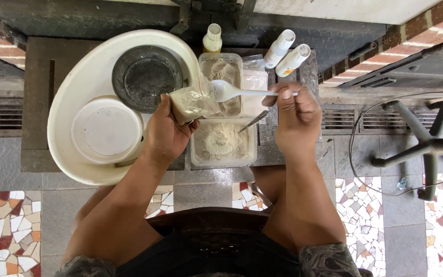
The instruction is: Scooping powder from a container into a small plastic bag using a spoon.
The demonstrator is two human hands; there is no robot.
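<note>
1. Head view: left hand (pixel 166 134) grips a small clear cup (pixel 190 102) of pale paste, tilted, above the low table (pixel 37 102).
2. Right hand (pixel 296 120) pinches the handle of a white plastic spoon (pixel 232 91), its bowl at the cup's rim.
3. Near container (pixel 223 144) holds beige powder and a thin metal tool (pixel 252 122); far container (pixel 221 82) holds greyer powder.
4. Large white basin (pixel 73 87), left, carries a dark bowl (pixel 147 78) and a white lid (pixel 106 131).
5. Three bottles (pixel 279 48) stand along the far edge.
</note>
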